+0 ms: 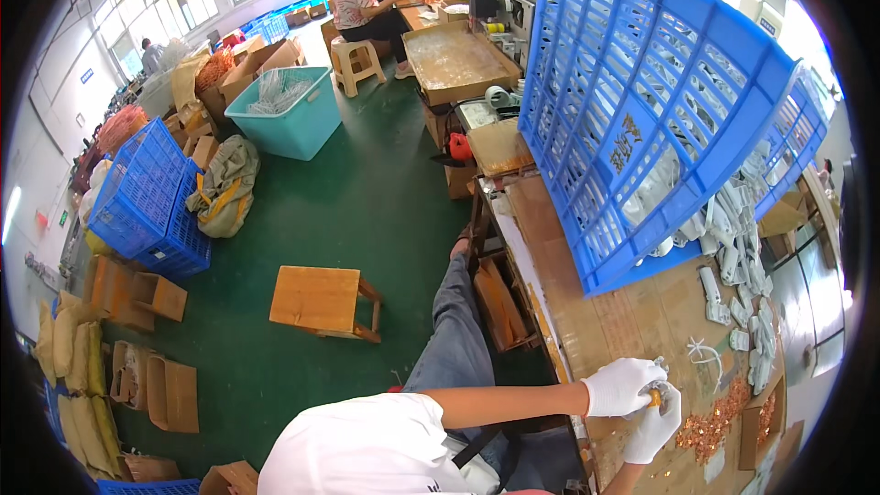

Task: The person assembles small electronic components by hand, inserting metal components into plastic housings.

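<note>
Both my hands wear white gloves and meet over the workbench [632, 321]. My left hand [623, 387] is closed, its fingertips pinched around a small piece that is mostly hidden. Just below it, my right hand [655, 426] curls in against the same spot. A small yellow-orange part [654, 398] shows between the gloves; its kind is too small to tell. Near my hands lie a pile of small copper-coloured metal pieces [715, 426] and a bundle of thin white strips [706, 356]. Pale grey plastic housings [761, 339] are heaped farther along the bench.
A large blue crate [632, 110] lies tipped on the bench, pale plastic parts spilling from it. A cardboard box [756, 435] stands beside the copper pieces. On the green floor are a wooden stool [316, 298], a teal tub [284, 128] and stacked blue crates [151, 202]. People sit farther back.
</note>
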{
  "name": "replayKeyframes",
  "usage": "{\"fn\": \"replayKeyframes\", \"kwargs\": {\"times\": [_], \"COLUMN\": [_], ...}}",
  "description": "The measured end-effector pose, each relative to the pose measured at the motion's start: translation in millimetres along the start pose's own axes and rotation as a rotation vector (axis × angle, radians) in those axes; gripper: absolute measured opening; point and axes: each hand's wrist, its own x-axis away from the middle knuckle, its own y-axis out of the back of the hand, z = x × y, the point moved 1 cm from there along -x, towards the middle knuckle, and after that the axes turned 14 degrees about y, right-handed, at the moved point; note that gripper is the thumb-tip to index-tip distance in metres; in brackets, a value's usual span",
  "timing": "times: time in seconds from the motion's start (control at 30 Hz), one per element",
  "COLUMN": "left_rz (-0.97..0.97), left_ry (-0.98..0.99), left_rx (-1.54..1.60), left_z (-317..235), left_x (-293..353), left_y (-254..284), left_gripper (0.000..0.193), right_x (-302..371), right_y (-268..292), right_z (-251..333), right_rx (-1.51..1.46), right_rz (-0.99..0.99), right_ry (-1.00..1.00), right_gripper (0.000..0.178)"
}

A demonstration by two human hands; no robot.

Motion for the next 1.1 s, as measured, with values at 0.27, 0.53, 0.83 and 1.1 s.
{"fn": "replayKeyframes", "kwargs": {"times": [0.27,0.53,0.83,1.1], "left_rz": [-0.018,0.09,0.03,0.074], "left_ry": [0.136,0.182,0.175,0.166], "left_rx": [0.0,-0.071,0.036,0.155], "left_z": [3.6,5.4,5.7,15.3], "left_x": [-3.1,-15.7,-30.3,-30.6], "left_y": [-20.6,-25.8,-12.3,-25.9], "left_gripper": [0.018,0.017,0.013,0.011], "right_x": [-7.6,-9.9,-2.1,2.3], "right_y": [12.5,17.4,8.5,7.4], "right_z": [-8.0,-6.4,5.0,-7.1], "right_rx": [0.086,0.249,0.182,0.408], "right_rz": [0.102,0.106,0.034,-0.012], "right_ry": [0.057,0.039,0.018,0.188], "right_gripper": [0.008,0.005,0.028,0.03]}}
